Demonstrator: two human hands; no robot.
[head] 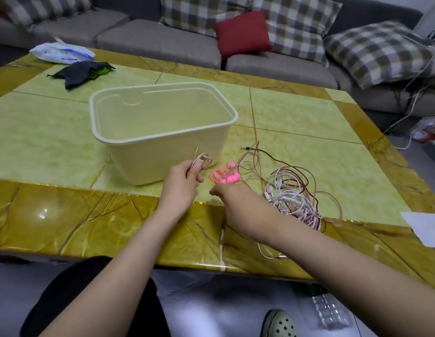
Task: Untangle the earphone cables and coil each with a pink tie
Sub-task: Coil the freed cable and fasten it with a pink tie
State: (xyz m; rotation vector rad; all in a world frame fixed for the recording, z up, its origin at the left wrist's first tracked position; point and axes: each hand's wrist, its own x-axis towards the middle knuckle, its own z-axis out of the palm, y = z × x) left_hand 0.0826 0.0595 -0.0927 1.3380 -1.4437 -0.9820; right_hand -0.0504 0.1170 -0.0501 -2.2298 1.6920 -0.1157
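My left hand [184, 177] grips a small coiled beige earphone cable [201, 161] in front of the cream plastic bin [162, 132]. My right hand [226, 193] rests knuckles-up on the table just below a bunch of pink ties [223, 176]; its fingertips are hidden, so I cannot see whether it holds one. To the right lies a tangle of pink, white and brown earphone cables [291, 193], with one jack plug [245, 148] pointing left.
The bin stands open on the green and gold table [65, 132]. A dark cloth [82, 72] and a white plastic bag [61, 53] lie at the far left. White paper [425, 227] is at the right edge. A sofa with cushions is behind.
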